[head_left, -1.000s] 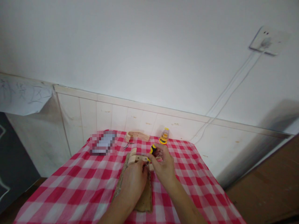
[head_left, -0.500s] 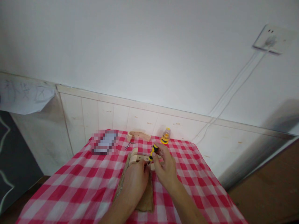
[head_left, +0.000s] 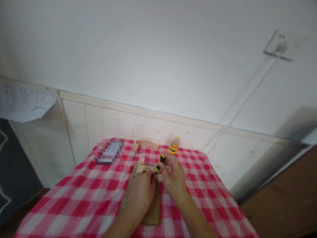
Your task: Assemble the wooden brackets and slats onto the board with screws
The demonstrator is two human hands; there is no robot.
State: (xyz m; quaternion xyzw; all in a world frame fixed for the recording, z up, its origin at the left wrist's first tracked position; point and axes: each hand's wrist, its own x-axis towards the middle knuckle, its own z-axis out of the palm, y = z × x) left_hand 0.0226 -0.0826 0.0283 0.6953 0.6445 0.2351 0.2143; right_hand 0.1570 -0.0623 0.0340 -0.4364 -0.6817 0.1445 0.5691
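Note:
My right hand [head_left: 174, 172] is wrapped around a yellow and black screwdriver [head_left: 161, 158], which slants with its tip down to the left. My left hand [head_left: 144, 185] is closed, its fingertips together close to the screwdriver's tip; what they pinch is hidden. Beneath both hands lies a pale wooden piece [head_left: 140, 169] with a curved end and small dark holes. It rests on a brown board [head_left: 154, 215], and my left hand covers part of it.
A red and white checked cloth [head_left: 94, 195] covers the table. Toward the wall stand a second curved wooden piece [head_left: 146, 144] and a yellow, clear-topped bit container [head_left: 174, 145]. Small metal pieces [head_left: 135, 154] and a blurred-out phone-like device [head_left: 110, 152] lie at the left.
The screwdriver's handle has turned slightly in my right hand, whose fingers have shifted on it. Both hands stay over the wooden piece. The whole view has shifted a little.

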